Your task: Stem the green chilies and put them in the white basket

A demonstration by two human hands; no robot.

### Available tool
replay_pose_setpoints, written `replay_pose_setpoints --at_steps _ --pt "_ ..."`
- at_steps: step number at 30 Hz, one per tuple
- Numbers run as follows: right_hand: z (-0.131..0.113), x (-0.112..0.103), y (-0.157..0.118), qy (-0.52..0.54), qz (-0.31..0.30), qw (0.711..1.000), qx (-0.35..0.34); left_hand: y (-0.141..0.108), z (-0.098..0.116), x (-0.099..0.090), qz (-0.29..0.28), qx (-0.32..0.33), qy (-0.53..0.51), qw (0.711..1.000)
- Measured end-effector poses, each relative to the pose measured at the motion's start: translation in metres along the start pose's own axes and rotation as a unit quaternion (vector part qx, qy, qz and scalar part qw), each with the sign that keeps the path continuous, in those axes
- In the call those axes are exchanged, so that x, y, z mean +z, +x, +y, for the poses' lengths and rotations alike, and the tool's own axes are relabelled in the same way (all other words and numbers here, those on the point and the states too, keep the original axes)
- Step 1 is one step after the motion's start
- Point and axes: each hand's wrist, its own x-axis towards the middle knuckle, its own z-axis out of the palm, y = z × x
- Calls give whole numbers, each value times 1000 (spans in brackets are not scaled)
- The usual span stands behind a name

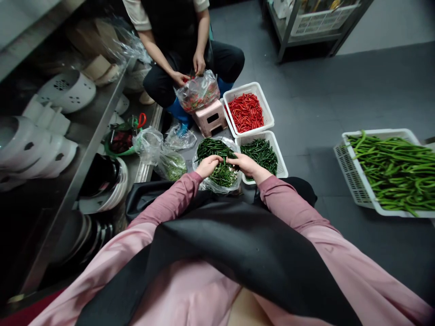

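Observation:
My left hand (208,166) and my right hand (245,164) meet, fingertips nearly touching, above a clear plastic bag (217,186). Dark green chilies (211,148) fill the bag's far part, with thin green stems (220,175) nearer me. At my right fingertips is a dark green chili (232,155), pinched. The left fingers are pressed together; what lies between them is too small to make out. Beside my right hand stands a white basket of green chilies (260,154), partly covered by my wrist. Behind it, another white basket (268,108) holds red chilies (246,113).
Opposite me a seated person (173,40) works over a plastic bag of red chilies (199,93) on a pink stool (210,117). Long green peppers (397,167) fill a basket at right. Metal shelving (98,131) with white dishes lines the left. A steel rack (285,36) stands behind.

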Motion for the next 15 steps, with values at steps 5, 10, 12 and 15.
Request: replay_pose_setpoints --at_steps 5,10,12,15 --pt "1 0 -5 -221 -92 971 11 18 -1 -16 49 58 53 996" --pt "-3 2 -1 -487 -80 869 -4 16 11 -6 -136 39 112 984" --pt "-4 5 0 -564 -98 820 11 13 10 -2 -147 35 136 979" --pt "1 11 0 -624 -130 770 38 7 7 6 -163 25 192 967"
